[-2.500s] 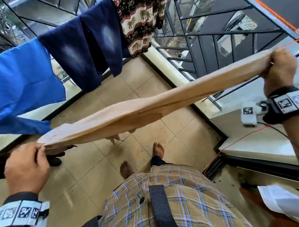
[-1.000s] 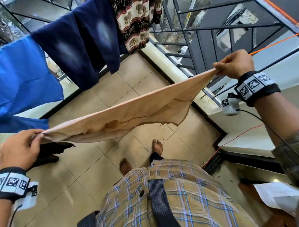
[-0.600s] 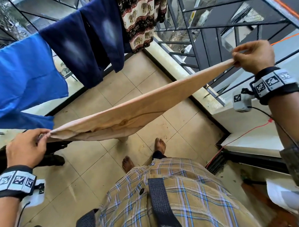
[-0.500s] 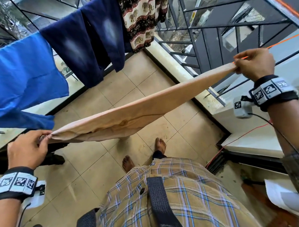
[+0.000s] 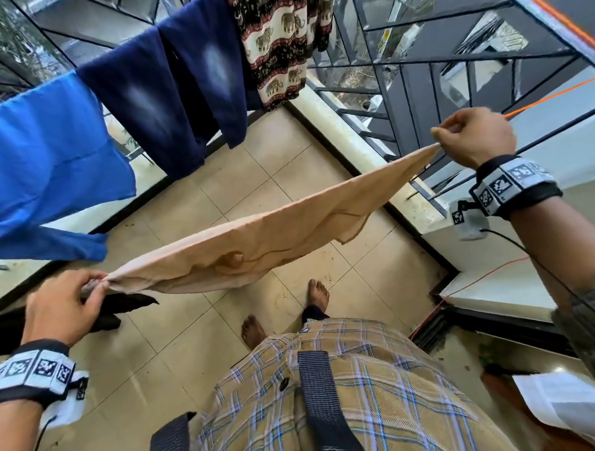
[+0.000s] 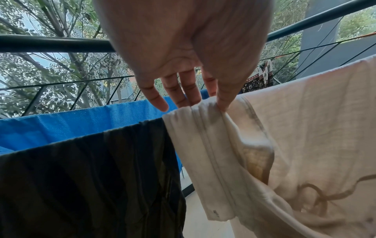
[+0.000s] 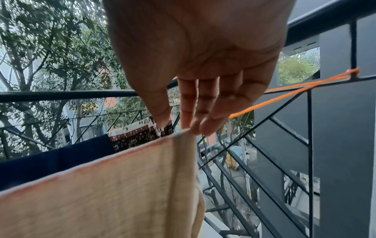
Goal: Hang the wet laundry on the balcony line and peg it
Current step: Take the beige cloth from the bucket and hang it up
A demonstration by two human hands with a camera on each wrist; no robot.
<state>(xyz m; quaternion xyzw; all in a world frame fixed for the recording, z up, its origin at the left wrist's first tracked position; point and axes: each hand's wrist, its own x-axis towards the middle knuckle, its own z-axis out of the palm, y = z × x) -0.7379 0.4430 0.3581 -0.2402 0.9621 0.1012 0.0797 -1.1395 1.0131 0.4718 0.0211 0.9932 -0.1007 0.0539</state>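
Note:
A long beige cloth stretches between both hands across the balcony. My left hand pinches its bunched left end between thumb and fingers, beside a black garment hanging on the line. My right hand pinches the cloth's right corner at the orange line, which runs from the fingers to the grille. The cloth hangs folded below the line in the right wrist view.
A bright blue cloth, dark blue trousers and an elephant-print garment hang on a farther line by the metal grille. My bare feet stand on the beige tiled floor. A ledge lies to the right.
My right hand came down and left from its high far-right position, and the taut cloth slackened and spread. My left hand kept its hold at the left end.

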